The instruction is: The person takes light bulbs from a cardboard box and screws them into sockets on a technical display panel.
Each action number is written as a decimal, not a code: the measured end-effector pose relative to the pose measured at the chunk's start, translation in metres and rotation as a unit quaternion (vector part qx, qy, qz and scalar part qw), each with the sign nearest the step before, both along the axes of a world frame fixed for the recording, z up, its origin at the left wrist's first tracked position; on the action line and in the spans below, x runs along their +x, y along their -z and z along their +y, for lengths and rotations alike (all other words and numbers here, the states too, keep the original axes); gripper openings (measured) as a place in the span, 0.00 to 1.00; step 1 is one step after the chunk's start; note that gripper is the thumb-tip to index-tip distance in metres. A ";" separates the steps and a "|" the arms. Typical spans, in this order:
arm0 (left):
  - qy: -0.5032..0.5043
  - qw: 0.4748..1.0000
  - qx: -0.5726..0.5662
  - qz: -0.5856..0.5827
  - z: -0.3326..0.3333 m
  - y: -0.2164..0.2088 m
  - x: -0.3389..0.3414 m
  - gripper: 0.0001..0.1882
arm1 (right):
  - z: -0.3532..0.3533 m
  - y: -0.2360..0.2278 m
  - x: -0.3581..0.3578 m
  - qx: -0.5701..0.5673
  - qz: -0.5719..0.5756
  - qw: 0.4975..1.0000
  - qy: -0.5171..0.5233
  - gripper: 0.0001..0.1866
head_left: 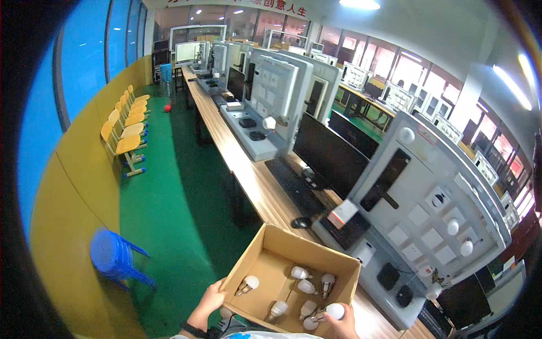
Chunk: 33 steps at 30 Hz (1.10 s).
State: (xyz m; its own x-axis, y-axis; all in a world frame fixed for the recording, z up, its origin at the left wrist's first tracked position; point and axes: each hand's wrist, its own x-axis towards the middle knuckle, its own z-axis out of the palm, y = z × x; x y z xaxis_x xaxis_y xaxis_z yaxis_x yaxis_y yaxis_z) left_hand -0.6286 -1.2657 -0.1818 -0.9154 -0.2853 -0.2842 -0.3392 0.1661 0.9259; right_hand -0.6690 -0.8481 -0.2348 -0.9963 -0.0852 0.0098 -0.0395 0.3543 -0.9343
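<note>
An open cardboard box point(307, 247) is in front of me at the table edge, with several white light bulbs with metal bases point(300, 272) lying loose on its bottom. My left hand point(210, 300) grips the box's left wall, fingers closed over the edge. At the near right corner my right hand point(343, 324) is closed on a light bulb point(335, 311); its round white head faces up and its base points into the box. One bulb point(248, 285) lies alone near the left wall, while the others are grouped toward the middle and right.
A long wooden table point(248, 189) carries a mouse point(301, 222), a keyboard point(293, 186), a monitor point(332, 155) and a small white-orange box point(342, 213). Grey display panels point(418, 186) with switches and bulbs stand at right. Blue stools point(111, 254) and yellow chairs point(129, 144) stand at left.
</note>
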 end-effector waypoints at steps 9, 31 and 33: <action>-0.072 0.992 -0.036 0.099 -0.173 -0.035 -0.047 0.27 | -0.191 -0.061 -0.100 0.055 0.004 0.998 0.008 0.31; -0.140 0.971 -0.166 0.099 -0.529 -0.098 -0.435 0.27 | -0.571 -0.087 -0.552 -0.007 -0.009 0.998 -0.062 0.30; -0.130 0.974 -0.159 0.097 -0.559 -0.086 -0.471 0.27 | -0.598 -0.081 -0.583 -0.021 -0.018 0.998 -0.059 0.30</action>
State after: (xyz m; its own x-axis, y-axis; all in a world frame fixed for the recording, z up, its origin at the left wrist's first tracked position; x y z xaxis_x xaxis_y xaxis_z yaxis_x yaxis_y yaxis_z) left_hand -1.0999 -1.8249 -0.0962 -0.8279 -0.5602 0.0275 -0.2315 0.3860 0.8930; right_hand -1.2523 -1.4461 -0.1534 -0.9792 -0.2017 -0.0202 -0.0443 0.3102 -0.9496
